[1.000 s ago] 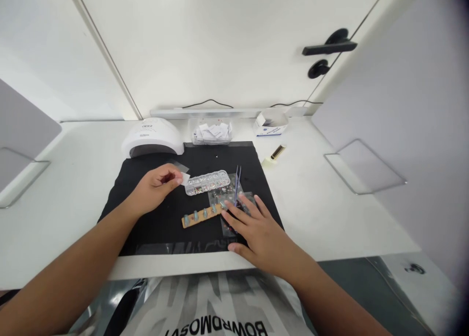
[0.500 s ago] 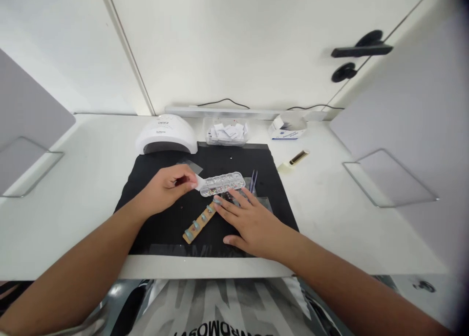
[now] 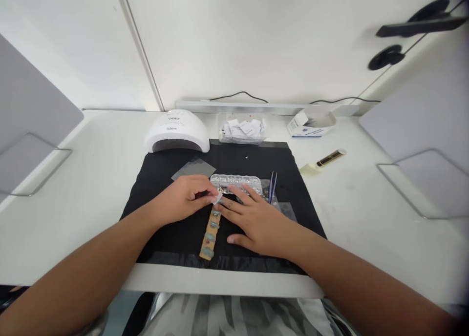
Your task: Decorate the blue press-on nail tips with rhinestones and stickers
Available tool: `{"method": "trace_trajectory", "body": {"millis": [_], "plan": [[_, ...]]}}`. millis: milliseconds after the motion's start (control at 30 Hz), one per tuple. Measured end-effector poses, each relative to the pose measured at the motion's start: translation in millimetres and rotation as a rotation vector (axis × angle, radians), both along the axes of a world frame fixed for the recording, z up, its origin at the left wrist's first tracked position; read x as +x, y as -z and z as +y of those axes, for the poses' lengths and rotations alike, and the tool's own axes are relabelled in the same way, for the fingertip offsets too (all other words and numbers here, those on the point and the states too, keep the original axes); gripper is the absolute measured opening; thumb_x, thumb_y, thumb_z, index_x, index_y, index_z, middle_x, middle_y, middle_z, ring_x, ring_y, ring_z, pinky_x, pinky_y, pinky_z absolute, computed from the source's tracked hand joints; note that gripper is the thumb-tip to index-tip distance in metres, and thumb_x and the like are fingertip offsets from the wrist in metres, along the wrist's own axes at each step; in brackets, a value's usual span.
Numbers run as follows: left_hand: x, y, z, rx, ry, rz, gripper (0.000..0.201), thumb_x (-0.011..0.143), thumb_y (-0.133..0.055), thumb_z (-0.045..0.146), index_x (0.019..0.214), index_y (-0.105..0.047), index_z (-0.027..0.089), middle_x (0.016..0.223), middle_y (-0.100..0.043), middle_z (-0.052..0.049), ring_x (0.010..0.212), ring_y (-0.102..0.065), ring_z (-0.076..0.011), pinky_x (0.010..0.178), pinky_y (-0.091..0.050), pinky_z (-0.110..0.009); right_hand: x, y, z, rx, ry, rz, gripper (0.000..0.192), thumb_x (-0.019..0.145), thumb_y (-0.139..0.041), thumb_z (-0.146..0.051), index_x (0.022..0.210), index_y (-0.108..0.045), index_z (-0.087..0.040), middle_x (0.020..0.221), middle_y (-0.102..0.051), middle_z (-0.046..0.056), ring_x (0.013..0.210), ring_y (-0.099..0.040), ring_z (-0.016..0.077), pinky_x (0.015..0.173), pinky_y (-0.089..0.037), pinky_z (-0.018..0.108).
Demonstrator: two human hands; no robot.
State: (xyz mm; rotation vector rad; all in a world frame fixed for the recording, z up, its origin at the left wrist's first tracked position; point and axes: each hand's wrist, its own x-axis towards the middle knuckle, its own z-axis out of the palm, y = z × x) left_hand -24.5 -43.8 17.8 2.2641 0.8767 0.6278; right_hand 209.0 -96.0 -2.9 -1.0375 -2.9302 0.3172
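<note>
My left hand [image 3: 192,195] pinches a small white wipe [image 3: 217,198] over the far end of a tan display strip [image 3: 210,233]. Several blue-green false nails [image 3: 210,237] sit in a row along that strip. Flat and with fingers spread, my right hand [image 3: 252,216] has its fingertips at the strip's far end and over the near edge of a clear compartment case [image 3: 238,180]. Tiny bright pieces fill the case. The wipe and fingers partly hide the farthest nail. Purple tweezers [image 3: 272,187] lie just beyond my right hand.
A black mat [image 3: 164,167] covers the table's middle. Behind it stand a white nail lamp [image 3: 178,130], a clear box of white packets [image 3: 242,131] and an opened carton [image 3: 310,126]. A brush with a gold-and-black handle [image 3: 330,157] lies right. Clear film [image 3: 193,168] rests on the mat.
My left hand has brought the wipe from beside the case to the strip's far end. The strip has turned to lie more straight away from me. The camera view has shifted.
</note>
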Motion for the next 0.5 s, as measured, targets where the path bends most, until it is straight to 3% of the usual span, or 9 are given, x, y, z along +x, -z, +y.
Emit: {"method": "trace_trajectory", "body": {"millis": [233, 500], "plan": [[7.5, 2.7, -3.2, 0.12, 0.059, 0.061, 0.013, 0.093, -0.058, 0.021, 0.094, -0.07, 0.017, 0.089, -0.068, -0.002, 0.082, -0.064, -0.0134, 0.073, -0.049, -0.023, 1.9, 1.3, -0.2, 0.004, -0.001, 0.019, 0.07, 0.095, -0.052, -0.05, 0.153, -0.03, -0.017, 0.157, -0.038, 0.005, 0.148, -0.022, 0.0407, 0.119, -0.022, 0.066], [7.5, 5.2, -3.1, 0.255, 0.074, 0.128, 0.015, 0.094, -0.058, 0.021, 0.092, -0.072, 0.017, 0.08, -0.065, -0.002, 0.078, -0.062, -0.0138, 0.068, -0.048, -0.023, 0.7, 3.5, -2.5, 0.028, 0.007, 0.067, 0.069, 0.094, -0.054, -0.05, 0.149, -0.036, -0.014, 0.153, -0.044, 0.008, 0.148, -0.023, 0.0392, 0.119, -0.019, 0.066]]}}
